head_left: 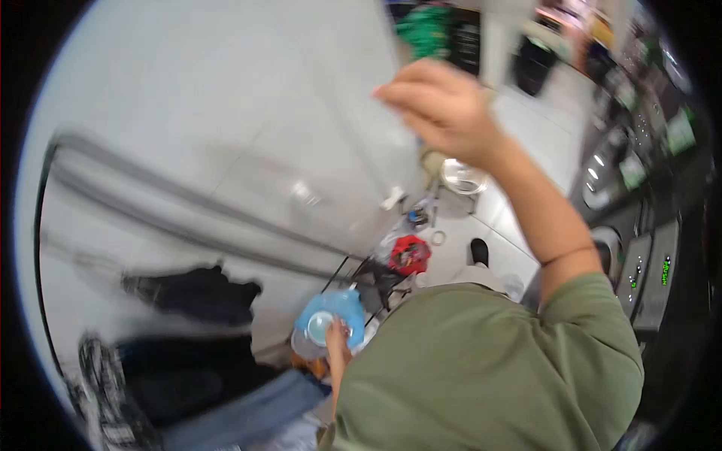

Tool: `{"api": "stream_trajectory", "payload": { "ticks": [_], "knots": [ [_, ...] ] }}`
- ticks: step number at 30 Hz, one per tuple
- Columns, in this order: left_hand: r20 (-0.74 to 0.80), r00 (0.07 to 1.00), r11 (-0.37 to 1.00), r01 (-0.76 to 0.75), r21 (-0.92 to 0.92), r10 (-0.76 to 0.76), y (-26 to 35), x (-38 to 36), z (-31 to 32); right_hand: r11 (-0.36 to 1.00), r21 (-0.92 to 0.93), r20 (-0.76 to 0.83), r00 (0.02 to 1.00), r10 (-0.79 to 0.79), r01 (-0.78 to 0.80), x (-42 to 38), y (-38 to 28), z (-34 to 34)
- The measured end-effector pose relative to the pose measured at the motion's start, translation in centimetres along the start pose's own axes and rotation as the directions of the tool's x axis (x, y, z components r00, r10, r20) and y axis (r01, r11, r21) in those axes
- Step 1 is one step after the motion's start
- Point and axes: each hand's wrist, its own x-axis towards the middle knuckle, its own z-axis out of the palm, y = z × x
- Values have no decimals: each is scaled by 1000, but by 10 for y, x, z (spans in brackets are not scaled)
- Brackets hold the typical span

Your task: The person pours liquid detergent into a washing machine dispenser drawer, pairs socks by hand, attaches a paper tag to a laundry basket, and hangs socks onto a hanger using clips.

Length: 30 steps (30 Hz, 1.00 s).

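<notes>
My right hand (pixel 444 105) is raised high in front of me, at the top middle of the head view. Its fingers are bunched together beside a large glossy white panel (pixel 226 83), and whatever they may hold is hidden. Low on the left, my left hand (pixel 338 338) grips a round, pale teal cup (pixel 320 328) by its right side. Behind and around that cup is a light blue plastic item (pixel 352 304), like a bag or container, blurred here.
Dark clothes (pixel 199 293) and jeans (pixel 248 413) hang at the lower left, near a grey rail (pixel 188 199). A red bag (pixel 410 255) lies on the floor by a small stool (pixel 462 177). Machines with lit green displays (pixel 665 270) line the right.
</notes>
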Motion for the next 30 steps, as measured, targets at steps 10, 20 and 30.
{"api": "stream_trajectory", "payload": {
  "ticks": [10,20,30],
  "knots": [
    [47,963,781,186,597,-266,-8,38,217,402,-700,693,-427,581,-590,-541,159,-59],
    [314,931,555,-163,816,-187,86,103,470,-162,-700,329,-516,791,-695,-643,177,-282],
    [737,562,228,-714,661,-375,77,133,763,-586,-233,-454,-446,772,-776,-625,115,-344]
  ]
}}
